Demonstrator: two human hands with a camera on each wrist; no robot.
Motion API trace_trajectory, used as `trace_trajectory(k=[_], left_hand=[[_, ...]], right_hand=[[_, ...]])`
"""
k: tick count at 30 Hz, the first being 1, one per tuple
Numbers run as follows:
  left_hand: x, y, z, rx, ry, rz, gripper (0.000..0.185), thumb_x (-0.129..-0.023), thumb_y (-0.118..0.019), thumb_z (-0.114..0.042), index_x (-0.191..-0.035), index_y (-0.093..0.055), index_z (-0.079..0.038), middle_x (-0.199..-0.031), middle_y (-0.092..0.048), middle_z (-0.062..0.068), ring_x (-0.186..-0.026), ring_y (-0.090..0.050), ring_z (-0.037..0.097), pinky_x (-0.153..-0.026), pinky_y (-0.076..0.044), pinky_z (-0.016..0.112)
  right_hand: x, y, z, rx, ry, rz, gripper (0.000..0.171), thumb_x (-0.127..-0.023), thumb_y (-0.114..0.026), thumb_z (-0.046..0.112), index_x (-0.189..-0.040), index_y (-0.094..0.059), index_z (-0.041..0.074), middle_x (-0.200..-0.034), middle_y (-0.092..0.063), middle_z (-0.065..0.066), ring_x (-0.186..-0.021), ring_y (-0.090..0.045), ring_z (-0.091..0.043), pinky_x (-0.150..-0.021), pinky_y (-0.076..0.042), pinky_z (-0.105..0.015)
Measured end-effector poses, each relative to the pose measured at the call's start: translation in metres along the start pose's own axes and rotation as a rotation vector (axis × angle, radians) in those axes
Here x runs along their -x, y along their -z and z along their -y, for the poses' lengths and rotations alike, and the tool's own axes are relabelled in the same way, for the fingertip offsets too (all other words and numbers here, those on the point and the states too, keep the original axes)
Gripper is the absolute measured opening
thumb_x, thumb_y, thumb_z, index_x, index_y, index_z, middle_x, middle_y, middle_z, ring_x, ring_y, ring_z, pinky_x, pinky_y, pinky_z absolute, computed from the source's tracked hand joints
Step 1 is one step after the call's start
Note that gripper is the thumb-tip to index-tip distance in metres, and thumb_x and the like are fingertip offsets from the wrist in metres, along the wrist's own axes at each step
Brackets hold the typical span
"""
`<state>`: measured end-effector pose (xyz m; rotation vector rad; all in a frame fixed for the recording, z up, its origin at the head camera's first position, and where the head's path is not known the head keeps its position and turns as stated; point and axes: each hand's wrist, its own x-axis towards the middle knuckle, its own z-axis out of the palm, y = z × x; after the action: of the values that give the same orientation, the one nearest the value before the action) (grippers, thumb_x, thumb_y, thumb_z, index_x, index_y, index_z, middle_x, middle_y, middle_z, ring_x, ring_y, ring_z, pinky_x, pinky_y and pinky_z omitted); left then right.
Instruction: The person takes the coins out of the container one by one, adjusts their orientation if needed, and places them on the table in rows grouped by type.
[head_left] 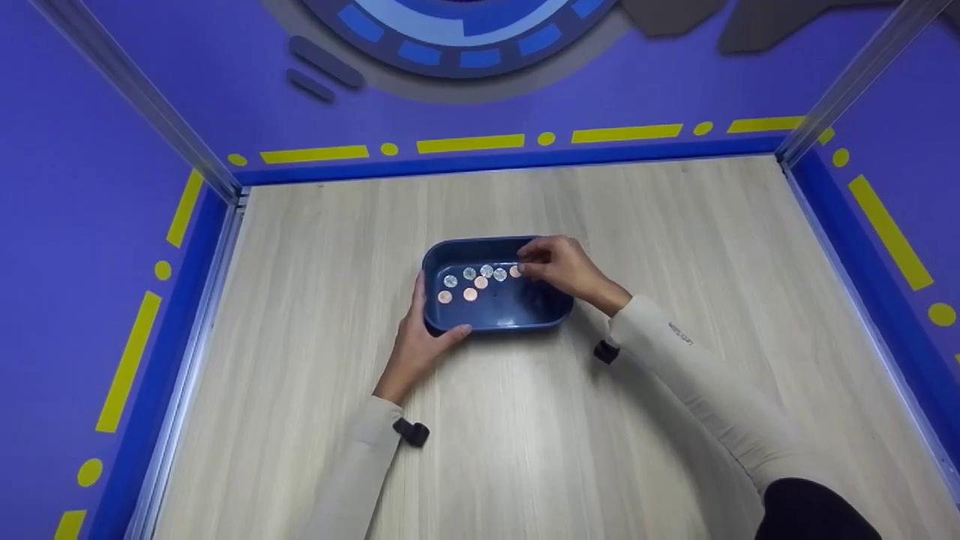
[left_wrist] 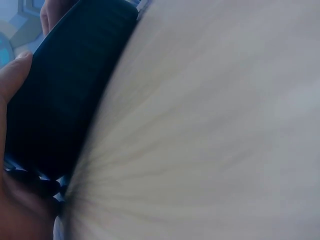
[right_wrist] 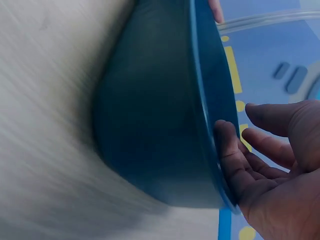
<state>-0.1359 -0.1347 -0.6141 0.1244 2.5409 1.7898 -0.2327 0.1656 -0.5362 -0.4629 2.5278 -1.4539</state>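
A dark blue plastic tub [head_left: 495, 319] with rounded corners rests on the table, several copper and silver coins scattered over its floor. My left hand [head_left: 421, 346] holds the tub's left end, thumb along the near rim and fingers down the left side. Over the right part of the tub is my right hand [head_left: 562, 266], its fingertips beside a copper coin [head_left: 514, 271]. In the right wrist view, its thumb [right_wrist: 272, 117] stands apart from the fingers, and some fingers reach over the rim into the tub. Between thumb and fingers nothing shows.
The pale wood-grain table [head_left: 525, 435] extends around the tub. Blue panels with yellow marks [head_left: 470, 142] enclose its back and both sides, joined by metal frame posts [head_left: 142, 90]. A small black device [head_left: 411, 432] is strapped to the left wrist.
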Motion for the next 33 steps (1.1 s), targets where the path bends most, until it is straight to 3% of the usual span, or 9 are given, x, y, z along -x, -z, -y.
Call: trace_trajectory(k=[4,7,14,19,29,33], left_hand=[[0.0,0.002,-0.001,0.004,0.006,-0.001,0.132,-0.085,-0.097,-0.046,-0.18,-0.009,-0.021,-0.178,-0.032,0.02,-0.16,-0.039,0.037,-0.13,-0.029,0.057],[0.0,0.002,-0.001,0.005,0.006,-0.005,0.132,-0.085,-0.097,-0.047,-0.18,-0.008,-0.022,-0.178,-0.032,0.019,-0.16,-0.038,0.037,-0.13,-0.029,0.056],[0.001,-0.002,0.002,0.003,-0.002,-0.004,0.131,-0.085,-0.097,-0.046,-0.179,-0.009,-0.02,-0.175,-0.036,0.02,-0.157,-0.043,0.036,-0.129,-0.033,0.054],[0.0,-0.006,0.002,-0.004,-0.005,0.005,0.132,-0.085,-0.096,-0.05,-0.18,-0.008,-0.021,-0.176,-0.035,0.019,-0.157,-0.042,0.033,-0.129,-0.033,0.052],[0.0,-0.002,0.002,-0.001,-0.005,0.006,0.133,-0.084,-0.097,-0.049,-0.18,-0.009,-0.021,-0.177,-0.034,0.018,-0.157,-0.042,0.034,-0.129,-0.033,0.053],[0.0,0.001,0.002,-0.014,-0.006,0.005,0.133,-0.084,-0.096,-0.05,-0.18,-0.008,-0.021,-0.178,-0.033,0.018,-0.158,-0.041,0.034,-0.129,-0.033,0.053]], right_hand=[[-0.01,-0.008,0.002,0.089,0.029,0.022,0.027,-0.096,-0.082,0.002,-0.119,-0.079,-0.01,-0.11,-0.08,-0.02,-0.098,-0.073,-0.026,-0.089,-0.058,-0.034],[-0.015,-0.013,0.003,0.101,0.037,0.047,0.026,-0.095,-0.082,0.0,-0.119,-0.078,-0.011,-0.106,-0.08,-0.021,-0.094,-0.074,-0.027,-0.086,-0.059,-0.035],[-0.024,-0.021,-0.007,0.19,0.057,0.077,0.023,-0.094,-0.081,0.002,-0.115,-0.081,-0.008,-0.093,-0.081,-0.014,-0.079,-0.071,-0.015,-0.076,-0.054,-0.025],[-0.025,-0.024,-0.012,0.225,0.055,0.08,0.022,-0.093,-0.082,0.002,-0.113,-0.083,-0.006,-0.091,-0.08,-0.012,-0.078,-0.068,-0.015,-0.072,-0.052,-0.025],[-0.031,-0.041,-0.02,0.277,0.038,0.044,0.023,-0.09,-0.083,-0.001,-0.113,-0.082,-0.006,-0.102,-0.082,-0.019,-0.092,-0.079,-0.031,-0.083,-0.063,-0.046],[-0.032,-0.045,-0.019,0.282,0.032,0.022,0.021,-0.089,-0.084,-0.001,-0.109,-0.083,-0.004,-0.101,-0.083,-0.018,-0.092,-0.079,-0.032,-0.084,-0.063,-0.048]])
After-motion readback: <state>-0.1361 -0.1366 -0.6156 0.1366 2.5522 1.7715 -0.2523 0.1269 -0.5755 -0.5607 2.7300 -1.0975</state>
